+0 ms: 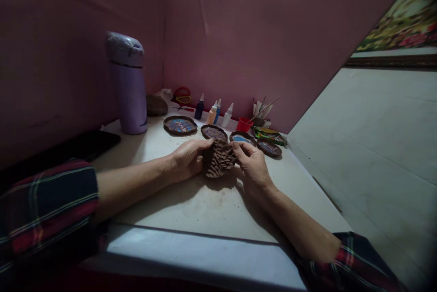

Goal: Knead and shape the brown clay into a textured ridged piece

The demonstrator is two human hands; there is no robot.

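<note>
A brown clay piece (219,160) with a rippled, textured surface is held tilted up over the white table (218,214). My left hand (189,157) pinches its left edge between thumb and fingers. At its upper right edge, my right hand (251,163) grips it the same way. Just behind the piece lie round clay dishes with coloured insides: one with blue and pink (180,125), one with purple (214,133), one with light blue (242,138) and one at the right (269,147). The fingers behind the clay are partly hidden.
A tall lilac bottle (128,84) stands at the left near a dark flat object (92,144). Farther back are scissors (182,96), small paint bottles (211,113), a red cup (244,124) with a brush, and a green packet (269,135). Pink panels rise behind.
</note>
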